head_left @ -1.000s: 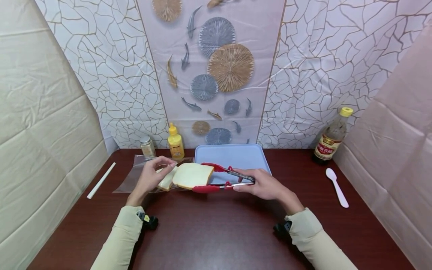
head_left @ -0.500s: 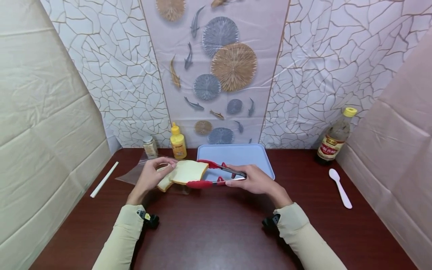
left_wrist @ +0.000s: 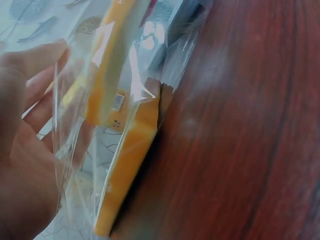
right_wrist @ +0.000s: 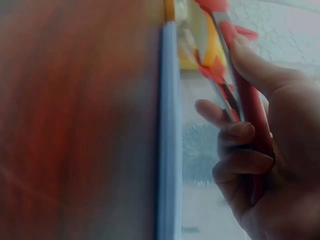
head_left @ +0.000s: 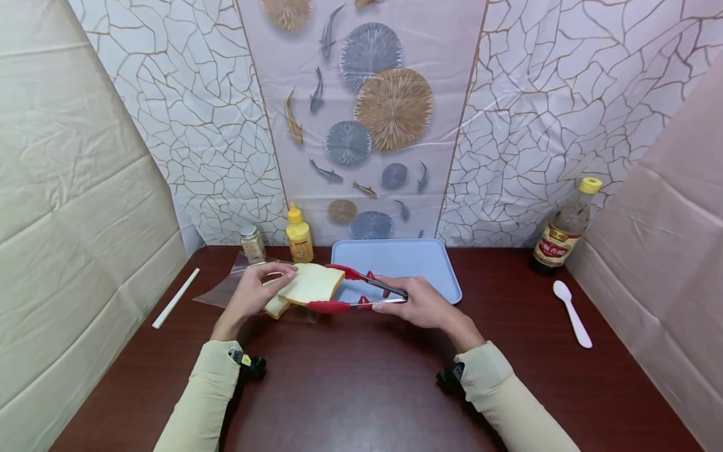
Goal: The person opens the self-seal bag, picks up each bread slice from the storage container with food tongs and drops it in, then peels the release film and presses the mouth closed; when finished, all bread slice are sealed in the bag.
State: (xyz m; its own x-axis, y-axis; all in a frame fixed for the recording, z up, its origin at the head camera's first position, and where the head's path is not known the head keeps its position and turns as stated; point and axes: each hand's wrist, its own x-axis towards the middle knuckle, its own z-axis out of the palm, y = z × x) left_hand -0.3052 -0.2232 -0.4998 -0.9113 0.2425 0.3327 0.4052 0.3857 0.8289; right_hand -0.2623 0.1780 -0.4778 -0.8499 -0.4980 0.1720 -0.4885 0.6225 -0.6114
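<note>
My right hand [head_left: 422, 301] grips red-tipped metal tongs [head_left: 363, 302], whose arms span the near and far edges of a white bread slice [head_left: 312, 282]. This slice overlaps a second bread slice [head_left: 276, 306], which lies lower and to its left on the dark table. My left hand [head_left: 253, 296] pinches the edge of a clear plastic bag [head_left: 217, 291] with thumb and fingers. In the left wrist view the film of the bag stretches in front of the upper slice [left_wrist: 102, 70] and the lower slice [left_wrist: 131, 165]. The right wrist view shows fingers wrapped around the tongs' red handle [right_wrist: 252, 110].
A light blue tray [head_left: 420, 260] lies behind the tongs. At the back left stand a yellow squeeze bottle [head_left: 299, 238] and a small lidded jar [head_left: 252, 245]. A white stick [head_left: 176, 298] lies far left. On the right are a sauce bottle [head_left: 559, 235] and white spoon [head_left: 572, 314].
My right hand has moved left with the tongs, carrying the bread slice further over the second slice and up to my left fingers. The left hand keeps its pinch on the bag.
</note>
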